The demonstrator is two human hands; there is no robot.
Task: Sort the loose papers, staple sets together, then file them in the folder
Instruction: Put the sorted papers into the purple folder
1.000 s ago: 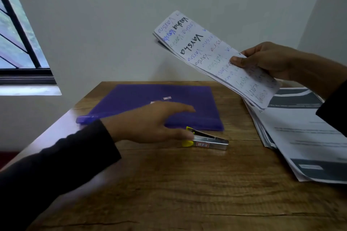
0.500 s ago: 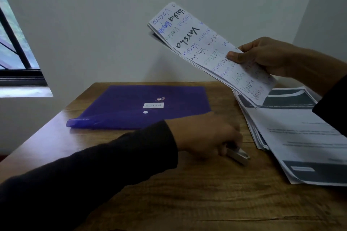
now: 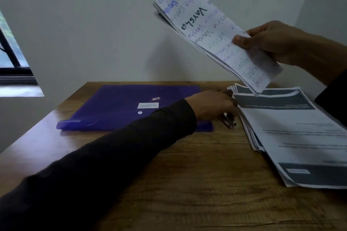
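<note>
Left hand (image 3: 212, 106) has carried the stapler (image 3: 229, 121) across the table (image 3: 187, 174) from the purple folder's (image 3: 122, 107) front edge to the printed stack (image 3: 293, 137), fingers curled over it. Right hand (image 3: 277, 43) still pinches the handwritten set (image 3: 210, 32) aloft. Stapling appears imminent; filing is not yet begun.

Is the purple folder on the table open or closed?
Closed: the purple folder lies flat on the table, flap down, no papers showing inside.

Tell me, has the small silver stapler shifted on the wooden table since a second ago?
Yes. The small silver stapler slid right, from before the purple plastic folder to the printed paper stack, under the left hand.
</note>
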